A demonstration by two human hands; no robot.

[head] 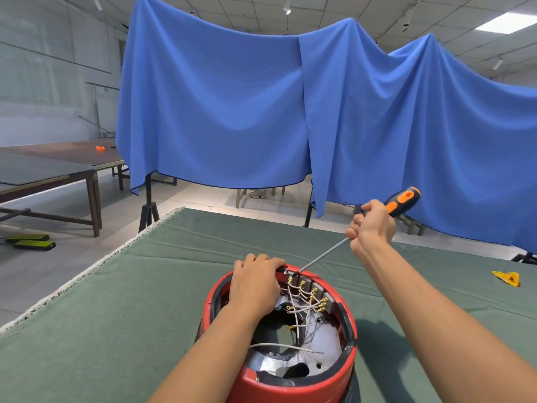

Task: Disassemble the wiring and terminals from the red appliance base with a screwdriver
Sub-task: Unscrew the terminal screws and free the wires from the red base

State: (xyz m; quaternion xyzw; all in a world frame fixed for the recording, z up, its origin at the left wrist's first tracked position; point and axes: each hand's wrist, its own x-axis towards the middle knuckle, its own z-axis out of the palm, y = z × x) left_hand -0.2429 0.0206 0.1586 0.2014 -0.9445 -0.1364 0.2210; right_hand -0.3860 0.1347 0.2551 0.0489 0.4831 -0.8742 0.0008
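Note:
The red appliance base (293, 385) stands open side up on the green table cloth (122, 309), near the front edge. Inside it, white wires (302, 308) run to a row of brass terminals (315, 295) along the far inner wall. My left hand (255, 283) grips the far left rim of the base. My right hand (370, 226) holds the orange and black screwdriver (402, 200) by its handle. The steel shaft slants down to the left, and its tip (297, 272) sits at the leftmost terminal. One loose white wire (286, 347) lies across the metal plate inside.
A small yellow object (507, 278) lies on the cloth at the right. Blue sheets (261, 112) hang behind the table. Dark wooden tables (49, 173) stand at the left, with a black stand (148, 210) near the table's far corner.

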